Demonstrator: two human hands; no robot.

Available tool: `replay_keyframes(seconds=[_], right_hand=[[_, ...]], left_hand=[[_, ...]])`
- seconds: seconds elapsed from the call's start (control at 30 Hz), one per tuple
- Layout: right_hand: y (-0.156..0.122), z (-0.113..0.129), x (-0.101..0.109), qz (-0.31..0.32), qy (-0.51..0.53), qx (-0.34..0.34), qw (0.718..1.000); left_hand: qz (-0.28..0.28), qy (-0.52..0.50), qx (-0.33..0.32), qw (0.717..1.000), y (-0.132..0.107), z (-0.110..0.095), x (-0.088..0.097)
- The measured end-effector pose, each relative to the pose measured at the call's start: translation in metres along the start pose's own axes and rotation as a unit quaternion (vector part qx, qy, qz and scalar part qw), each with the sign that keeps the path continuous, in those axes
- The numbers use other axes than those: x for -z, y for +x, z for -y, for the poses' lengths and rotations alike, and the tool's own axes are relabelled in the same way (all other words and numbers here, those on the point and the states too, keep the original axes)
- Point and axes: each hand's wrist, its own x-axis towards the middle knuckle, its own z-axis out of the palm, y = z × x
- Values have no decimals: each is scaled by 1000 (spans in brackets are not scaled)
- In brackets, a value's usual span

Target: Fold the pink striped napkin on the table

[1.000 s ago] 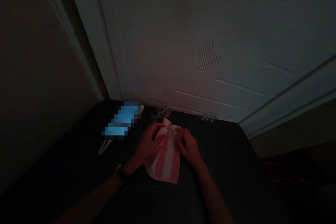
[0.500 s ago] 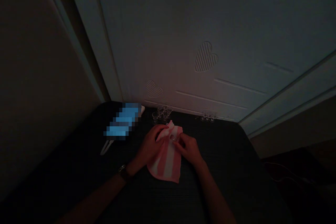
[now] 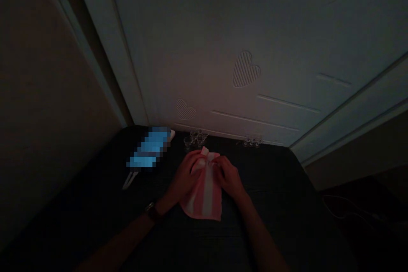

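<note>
A pink-and-white striped cloth (image 3: 208,195) hangs down between my hands over the dark table. My left hand (image 3: 186,174), with a watch on its wrist, is closed on the cloth's left side near the top. From the other side, my right hand (image 3: 228,174) has its fingers pinched at the cloth's upper part. A small clear round piece (image 3: 209,162) shows faintly between the fingertips of both hands, against the cloth. Its exact kind is too dark to make out, and fingers partly cover it.
Several small clear rounded pieces (image 3: 196,137) stand at the table's back edge, with another group (image 3: 253,141) farther right. A phone with a lit, blurred screen (image 3: 149,146) leans on a white stand (image 3: 129,179) at left. Behind rises a pale panel (image 3: 204,72) with embossed hearts.
My right hand's fingers have moved slightly up and left over the clear piece, which is now more covered. The left fingers have closed in toward it too. The view has shifted a little.
</note>
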Motion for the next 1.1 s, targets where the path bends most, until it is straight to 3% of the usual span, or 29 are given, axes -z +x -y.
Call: replay_keyframes(seconds=[0.2,0.37,0.67,1.1], right_hand=[[-3,-4,-1,24,-19,-14,999],[-3,-3,-2,29,-31,-17,999],[-3,-3,-1,32,-24,-20,999],[-3,-3,-1,39,-22,-32,999]], left_hand=[[-10,56,23,998,-2,-7,4],[37,104,-14,994,-7,-10,3],[71,149,-62,984,-7,13,3],[21,246,-9,969,-5,1,5]])
